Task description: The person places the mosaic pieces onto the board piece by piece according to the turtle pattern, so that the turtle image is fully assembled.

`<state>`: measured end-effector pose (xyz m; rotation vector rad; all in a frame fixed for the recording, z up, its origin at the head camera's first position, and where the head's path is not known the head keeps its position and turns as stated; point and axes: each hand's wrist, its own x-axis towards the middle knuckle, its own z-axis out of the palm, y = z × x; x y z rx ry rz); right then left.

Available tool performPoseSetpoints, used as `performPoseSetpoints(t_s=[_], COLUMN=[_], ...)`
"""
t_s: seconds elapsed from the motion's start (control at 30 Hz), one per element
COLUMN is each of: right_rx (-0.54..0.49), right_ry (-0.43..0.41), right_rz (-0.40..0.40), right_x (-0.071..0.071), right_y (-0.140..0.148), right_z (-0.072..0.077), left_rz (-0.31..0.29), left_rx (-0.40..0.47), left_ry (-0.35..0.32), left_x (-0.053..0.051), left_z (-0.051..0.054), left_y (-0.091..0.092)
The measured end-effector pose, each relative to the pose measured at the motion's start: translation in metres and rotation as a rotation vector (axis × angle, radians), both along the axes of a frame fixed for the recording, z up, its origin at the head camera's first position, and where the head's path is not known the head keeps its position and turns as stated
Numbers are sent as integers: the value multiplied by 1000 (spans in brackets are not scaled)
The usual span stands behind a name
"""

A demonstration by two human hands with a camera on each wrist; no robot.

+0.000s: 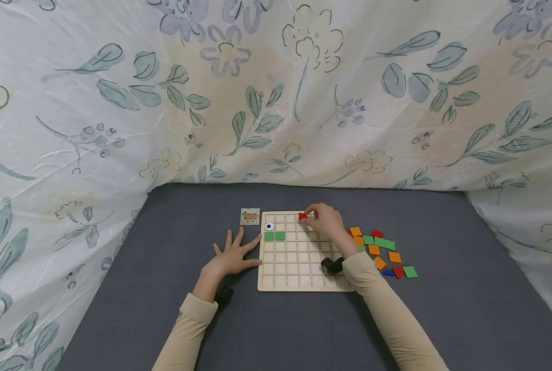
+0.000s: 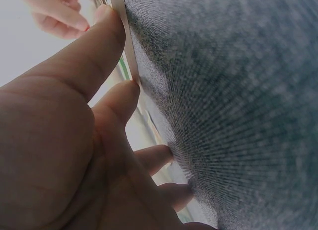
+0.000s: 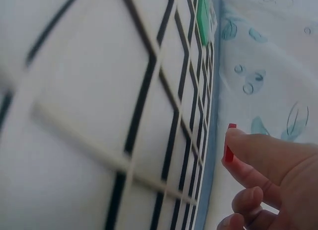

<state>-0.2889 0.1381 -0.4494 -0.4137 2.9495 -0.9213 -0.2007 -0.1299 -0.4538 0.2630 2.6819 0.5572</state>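
While two green tiles (image 1: pixel 280 236) on one board (image 1: pixel 293 257), one red piece (image 1: pixel 302 216) in right hand's grip (image 1: pixel 324 220), left hand (image 1: pixel 231 257) outspread.

head: even light, soft shadows | left wrist: upper-left glare | right wrist: near board (image 3: pixel 79 86) blurred

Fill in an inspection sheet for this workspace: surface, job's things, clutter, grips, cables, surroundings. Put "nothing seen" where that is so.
Surface: dark grey tabletop, woven texture.
Job's things: gridded board lying flat; on it, two green pieces side by side and a white disc with a dark centre; small printed card just off its far left corner.
Clutter: loose coloured pieces scattered right of the board, some partly hidden by the right sleeve.
Grips: left hand spread, touching the board's left edge; right hand pinching a red piece at the board's far side.
Cables: nothing seen.
Surroundings: floral curtain behind and at both sides.
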Motion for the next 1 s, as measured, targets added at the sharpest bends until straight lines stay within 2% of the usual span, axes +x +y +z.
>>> performPoseSetpoints(t_s=[0.17, 0.4, 0.5, 1.0], right_rx=[-5, 62, 55, 80], right_ry=[2, 2, -8, -13], right_rz=[26, 37, 38, 27], right_x=[0, 0, 2, 5], right_y=[-13, -32, -38, -56], right_z=[-3, -8, -8, -11], left_rz=[7, 10, 8, 5], left_rx=[-8, -14, -12, -14], left_ry=[-6, -6, -8, -9], left_x=[0, -2, -2, -1], left_z=[-1, -2, -2, -1], left_y=[0, 0, -1, -1])
